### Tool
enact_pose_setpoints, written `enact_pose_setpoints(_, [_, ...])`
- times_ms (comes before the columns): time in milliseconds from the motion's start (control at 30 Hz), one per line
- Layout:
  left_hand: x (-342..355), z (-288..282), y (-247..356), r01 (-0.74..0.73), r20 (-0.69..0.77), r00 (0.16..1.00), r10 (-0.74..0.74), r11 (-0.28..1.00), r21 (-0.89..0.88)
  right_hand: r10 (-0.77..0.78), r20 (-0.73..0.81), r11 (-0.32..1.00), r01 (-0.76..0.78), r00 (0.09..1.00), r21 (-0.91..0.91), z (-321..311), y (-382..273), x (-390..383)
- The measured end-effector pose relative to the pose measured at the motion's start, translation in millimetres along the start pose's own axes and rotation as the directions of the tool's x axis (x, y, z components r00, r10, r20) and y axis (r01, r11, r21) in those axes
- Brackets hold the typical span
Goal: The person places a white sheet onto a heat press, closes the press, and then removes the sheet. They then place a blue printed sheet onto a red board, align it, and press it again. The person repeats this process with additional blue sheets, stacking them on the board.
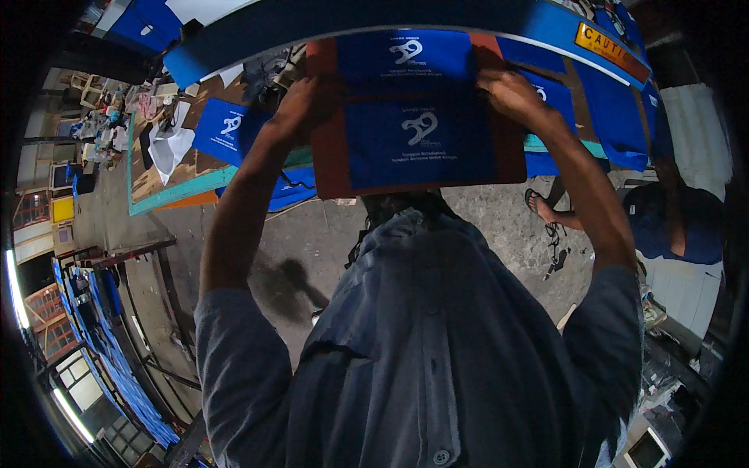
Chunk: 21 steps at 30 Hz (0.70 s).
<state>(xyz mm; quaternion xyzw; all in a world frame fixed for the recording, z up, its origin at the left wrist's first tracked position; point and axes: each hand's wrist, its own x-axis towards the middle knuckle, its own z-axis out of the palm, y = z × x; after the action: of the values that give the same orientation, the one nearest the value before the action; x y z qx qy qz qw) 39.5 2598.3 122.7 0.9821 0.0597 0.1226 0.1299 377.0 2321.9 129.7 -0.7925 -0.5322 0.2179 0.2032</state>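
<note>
A blue fabric panel [382, 148] with a white printed emblem lies on a reddish-brown board [511, 160] in front of my body. Beyond it, a second printed blue panel [367, 58] rests on the same board. My left hand [312, 101] is at the near panel's far left corner, its fingers curled in and partly lost in shadow. At the opposite far corner, my right hand [511, 95] has its fingers bent and pinched on the fabric edge. Both hands sit close to where the two panels meet.
A blue machine beam [351, 33] with a yellow warning label [605, 45] crosses above the board. More printed blue panels [218, 129] and white sheets [172, 144] lie on the green-edged table [156, 204]. Another person [675, 218] is at the right.
</note>
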Motion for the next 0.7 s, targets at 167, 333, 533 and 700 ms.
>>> enact_pose_setpoints(167, [2.2, 3.7, -4.1, -0.054, 0.096, 0.995, 0.036, 0.979, 0.198, -0.218, -0.033, 0.918, 0.193, 0.975, -0.346, 7.5, -1.9, -7.7])
enact_pose_setpoints(333, [9.2, 11.5, -14.4, -0.197, 0.213, 0.969, 0.126, 0.916, 0.350, -0.241, 0.038, 0.880, 0.235, 0.970, -0.413, -1.4, -2.2, -6.0])
enact_pose_setpoints(533, [10.0, -0.2, 5.8, -0.024, 0.072, 0.997, 0.014, 0.989, 0.144, -0.315, -0.234, 0.928, 0.247, 0.920, -0.280, 11.0, -6.0, -8.9])
enact_pose_setpoints(700, [-0.6, -10.5, 23.6, -0.001, 0.053, 0.999, -0.007, 0.990, 0.139, -0.377, -0.252, 0.845, 0.219, 0.891, -0.488, 28.4, -5.3, -17.9])
